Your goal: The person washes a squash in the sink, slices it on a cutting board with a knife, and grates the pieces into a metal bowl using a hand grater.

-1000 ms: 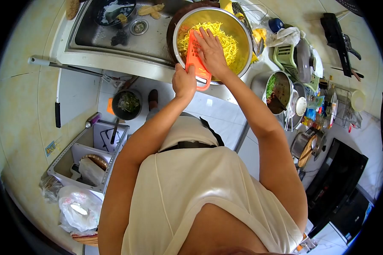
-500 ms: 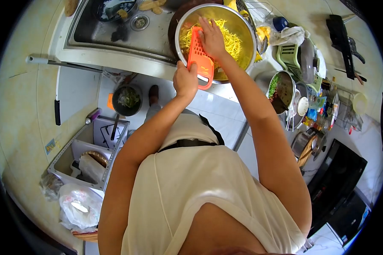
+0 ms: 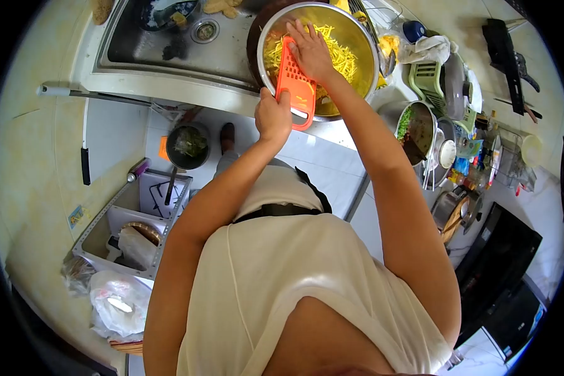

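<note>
An orange grater point(image 3: 296, 89) leans into a large steel bowl point(image 3: 371, 70), its handle end resting over the near rim. My left hand point(image 3: 274, 117) is closed round the grater's side near the handle. My right hand point(image 3: 311, 52) lies over the grater's upper part, palm down with the fingers stretched out and somewhat spread. Whether anything is under that palm is hidden. Thin yellow shreds point(image 3: 343, 59), which look like potato, cover much of the bowl's inside around the grater.
Left of the bowl is a steel sink point(image 3: 163, 66) with a dark pan point(image 3: 156, 15) in it. A pot with green pieces point(image 3: 413, 128) and a green rack point(image 3: 426, 78) stand to the right. Below the counter are a dark pan of scraps point(image 3: 188, 145) and a grey bin point(image 3: 116, 216).
My right hand has shifted slightly up and left along the grater, its fingers a little more spread. My left hand and the grater have hardly moved.
</note>
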`<action>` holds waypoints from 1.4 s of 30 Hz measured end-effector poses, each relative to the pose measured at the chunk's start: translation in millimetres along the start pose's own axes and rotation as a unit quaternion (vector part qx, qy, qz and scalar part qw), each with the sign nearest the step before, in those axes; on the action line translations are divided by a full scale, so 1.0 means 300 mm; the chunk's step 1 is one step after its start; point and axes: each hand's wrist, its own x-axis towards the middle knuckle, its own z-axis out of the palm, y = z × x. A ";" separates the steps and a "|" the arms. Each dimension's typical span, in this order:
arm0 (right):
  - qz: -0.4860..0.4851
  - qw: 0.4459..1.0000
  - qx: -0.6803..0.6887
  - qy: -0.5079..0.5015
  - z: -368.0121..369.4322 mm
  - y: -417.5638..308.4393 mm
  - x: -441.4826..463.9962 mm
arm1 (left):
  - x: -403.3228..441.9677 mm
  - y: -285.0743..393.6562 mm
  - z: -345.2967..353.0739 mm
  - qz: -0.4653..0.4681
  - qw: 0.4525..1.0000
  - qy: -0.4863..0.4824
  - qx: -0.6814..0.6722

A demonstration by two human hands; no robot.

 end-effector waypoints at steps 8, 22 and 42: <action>0.003 0.974 0.166 -0.154 -0.153 -0.102 -0.152 | 0.006 -0.010 0.007 -0.004 1.000 0.007 -0.029; 0.021 0.989 0.072 -0.124 -0.114 -0.104 -0.145 | 0.003 -0.004 -0.001 -0.004 1.000 -0.002 -0.031; 0.070 0.989 0.099 -0.082 -0.019 0.003 -0.027 | 0.021 -0.033 0.020 0.008 0.999 0.012 -0.048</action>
